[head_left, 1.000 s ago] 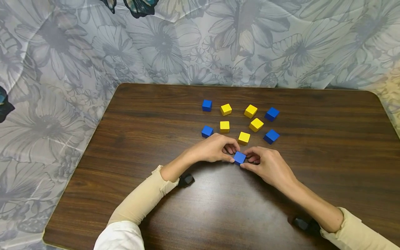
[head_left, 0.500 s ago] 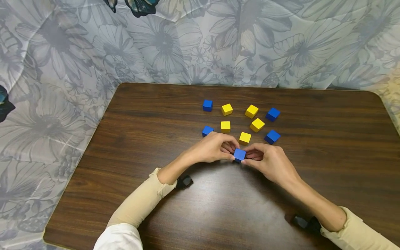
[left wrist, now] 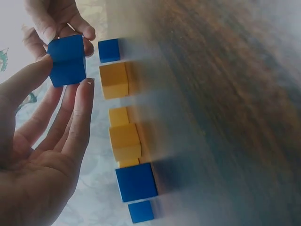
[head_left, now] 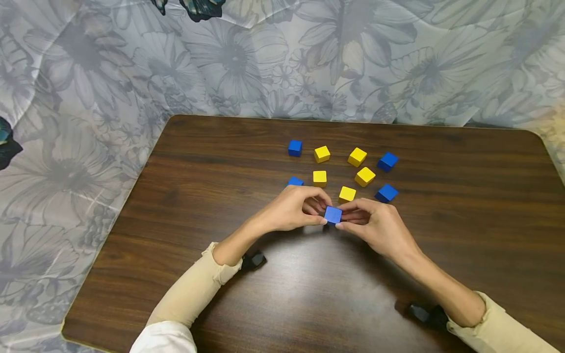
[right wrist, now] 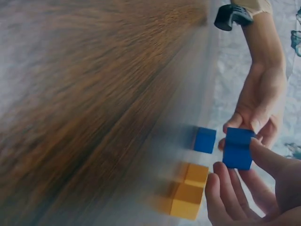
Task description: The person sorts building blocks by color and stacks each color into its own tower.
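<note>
Between my two hands a blue cube [head_left: 333, 215] is held up off the tabletop, seen close in the left wrist view as a blue cube [left wrist: 68, 63]. My left hand [head_left: 289, 208] pinches its left side with thumb and fingertips. On the opposite side my right hand [head_left: 380, 224] grips it the same way, thumb toward me. Just beyond the fingers lies a yellow cube [head_left: 347, 194]. Behind my left hand a blue cube [head_left: 295, 181] is partly covered. In the right wrist view both hands' fingertips meet the held blue cube [right wrist: 237, 148].
On the brown wooden table [head_left: 212, 162] several more yellow cubes, such as one yellow cube [head_left: 365, 177], sit apart in the middle. Blue cubes flank them, among them a far-left blue cube [head_left: 295, 148] and a right-hand blue cube [head_left: 386, 193]. A floral cloth [head_left: 265, 63] hangs behind.
The held blue cube has risen a little and shifted slightly left, with both hands moving along with it. The cubes on the table keep their arrangement.
</note>
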Tool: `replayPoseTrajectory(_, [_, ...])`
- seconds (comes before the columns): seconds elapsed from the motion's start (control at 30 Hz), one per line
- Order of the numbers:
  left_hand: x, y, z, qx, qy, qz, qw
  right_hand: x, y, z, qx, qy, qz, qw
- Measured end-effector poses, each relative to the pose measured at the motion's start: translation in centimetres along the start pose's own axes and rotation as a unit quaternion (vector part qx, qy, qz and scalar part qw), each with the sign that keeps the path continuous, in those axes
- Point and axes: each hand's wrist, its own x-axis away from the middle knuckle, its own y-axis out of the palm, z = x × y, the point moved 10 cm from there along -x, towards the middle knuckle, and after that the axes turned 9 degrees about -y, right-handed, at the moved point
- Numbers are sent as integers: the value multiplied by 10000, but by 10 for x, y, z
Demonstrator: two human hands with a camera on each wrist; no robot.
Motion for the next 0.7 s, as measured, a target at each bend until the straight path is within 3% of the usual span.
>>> replayPoseTrajectory(0.4, [20, -20, -2, 368, 114, 345, 9987, -11, 9, -10, -365, -128, 137, 9992])
replayPoseTrajectory(0.7, [32, -32, -12, 654, -22, 414, 9970, -18, 23, -16, -809, -56, 76, 9967])
